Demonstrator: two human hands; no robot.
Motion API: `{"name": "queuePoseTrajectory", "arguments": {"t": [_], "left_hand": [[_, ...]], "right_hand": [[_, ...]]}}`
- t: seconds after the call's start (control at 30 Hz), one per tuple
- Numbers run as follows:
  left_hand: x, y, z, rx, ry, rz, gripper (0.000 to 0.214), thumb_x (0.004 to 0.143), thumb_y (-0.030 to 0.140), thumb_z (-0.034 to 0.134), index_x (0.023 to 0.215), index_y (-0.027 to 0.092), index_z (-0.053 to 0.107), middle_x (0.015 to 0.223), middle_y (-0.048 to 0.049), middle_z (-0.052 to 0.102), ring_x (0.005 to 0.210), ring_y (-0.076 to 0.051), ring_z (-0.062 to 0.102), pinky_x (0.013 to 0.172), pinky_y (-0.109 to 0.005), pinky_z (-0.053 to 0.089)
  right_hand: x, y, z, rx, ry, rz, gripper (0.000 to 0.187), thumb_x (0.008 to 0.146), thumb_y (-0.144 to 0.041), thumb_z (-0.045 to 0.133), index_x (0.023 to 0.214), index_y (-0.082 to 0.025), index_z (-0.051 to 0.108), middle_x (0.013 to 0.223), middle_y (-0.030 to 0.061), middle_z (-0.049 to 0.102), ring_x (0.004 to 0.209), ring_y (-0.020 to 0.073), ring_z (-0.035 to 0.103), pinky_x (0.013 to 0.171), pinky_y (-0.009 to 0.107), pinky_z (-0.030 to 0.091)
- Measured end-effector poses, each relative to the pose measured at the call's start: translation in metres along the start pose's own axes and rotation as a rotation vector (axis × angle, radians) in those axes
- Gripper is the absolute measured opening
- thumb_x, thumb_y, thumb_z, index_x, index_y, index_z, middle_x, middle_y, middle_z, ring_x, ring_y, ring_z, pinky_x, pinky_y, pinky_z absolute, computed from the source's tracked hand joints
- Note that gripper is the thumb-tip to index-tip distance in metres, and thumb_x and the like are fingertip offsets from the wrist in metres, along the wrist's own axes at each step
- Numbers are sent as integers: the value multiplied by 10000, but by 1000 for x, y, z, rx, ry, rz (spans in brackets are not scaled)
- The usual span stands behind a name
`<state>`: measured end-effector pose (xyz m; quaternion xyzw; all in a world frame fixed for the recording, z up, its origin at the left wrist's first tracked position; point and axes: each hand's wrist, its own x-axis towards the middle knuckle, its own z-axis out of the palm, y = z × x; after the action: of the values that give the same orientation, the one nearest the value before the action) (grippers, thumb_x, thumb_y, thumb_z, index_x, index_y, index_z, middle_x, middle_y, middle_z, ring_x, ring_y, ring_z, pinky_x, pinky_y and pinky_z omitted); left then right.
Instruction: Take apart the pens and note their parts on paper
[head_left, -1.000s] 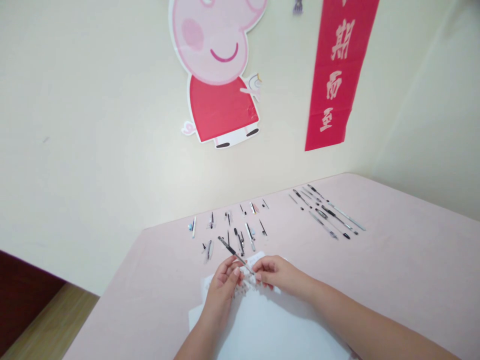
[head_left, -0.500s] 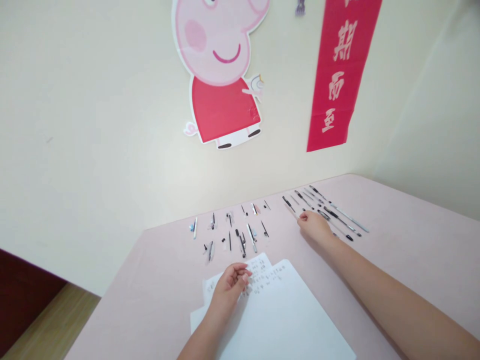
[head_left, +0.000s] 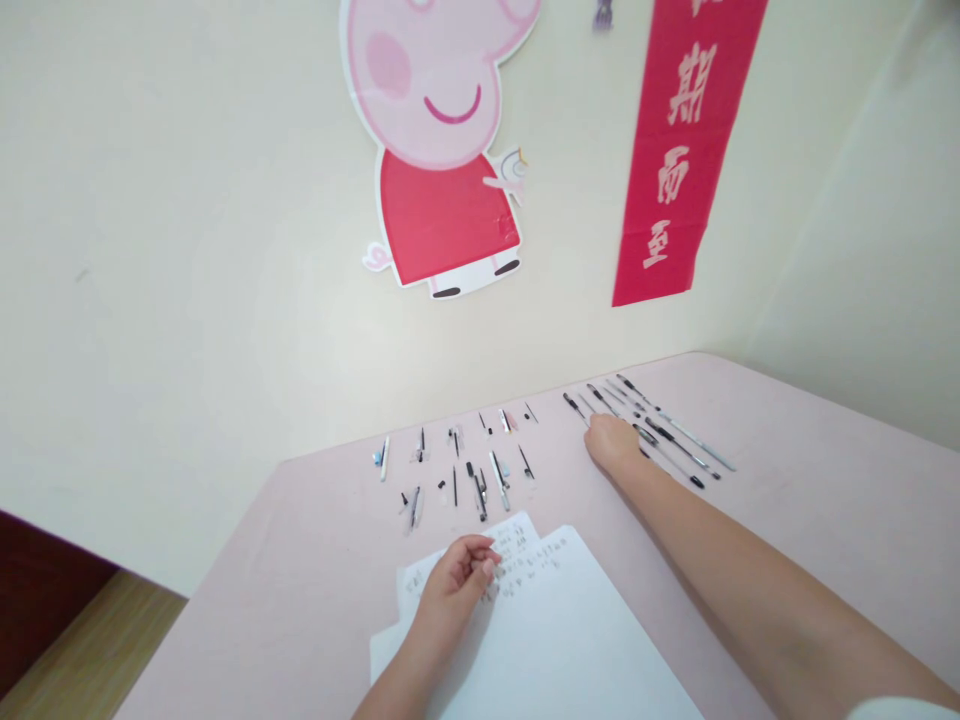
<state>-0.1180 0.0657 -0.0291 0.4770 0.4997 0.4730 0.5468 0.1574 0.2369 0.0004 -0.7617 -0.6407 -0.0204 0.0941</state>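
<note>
My left hand (head_left: 459,580) rests on sheets of white paper (head_left: 577,630) that carry handwriting near their top edge. Its fingers are loosely curled, a little apart from the thumb, with nothing visible in them. My right hand (head_left: 611,442) reaches over the right-hand group of pens, at the lower end of a pen with a black grip (head_left: 574,404). The back of the hand hides its fingertips, so whether they grip anything cannot be seen. Beside it lie a black-capped pen (head_left: 667,455), another black-grip pen (head_left: 681,445) and a pale blue-grey pen (head_left: 696,440).
Left of the right hand, several taken-apart pens lie in two rows, among them a white pen (head_left: 385,459) and a black refill (head_left: 454,487). The pink tabletop (head_left: 300,560) meets a wall with a cartoon pig cutout (head_left: 448,215) and a red banner (head_left: 679,150).
My right hand has shifted slightly left and turned, so its fingertips are now hidden. The left hand stays on the paper. The camera view has moved a little.
</note>
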Motion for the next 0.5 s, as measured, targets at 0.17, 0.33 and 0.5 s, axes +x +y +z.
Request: {"name": "queuePoseTrajectory", "arguments": {"t": [0.17,0.33,0.5], "left_hand": [[-2,5,0,-12,-33,11,353,659,428,680,898,180,606,800,-45,630,643,-127,525,571,-245,392],[-4,10,2,-13,-28,6,333,657,405,687,885,176,606,795,-45,630,647,-127,527,584,-250,395],[-3,7,1,-1,-35,21,350,656,422,683,895,179,605,797,-47,632,641,-131,529,568,-251,396]], "right_hand": [[3,-4,2,-18,7,-17,252,817,-70,415,943,-59,633,953,197,654,917,251,622,749,286,435],[5,-5,-1,-11,6,-8,236,814,-84,425,923,-62,632,935,194,656,888,249,626,724,289,427],[-21,-16,-12,13,57,-28,286,869,-247,411,1005,-66,585,971,185,634,892,239,604,717,278,397]]}}
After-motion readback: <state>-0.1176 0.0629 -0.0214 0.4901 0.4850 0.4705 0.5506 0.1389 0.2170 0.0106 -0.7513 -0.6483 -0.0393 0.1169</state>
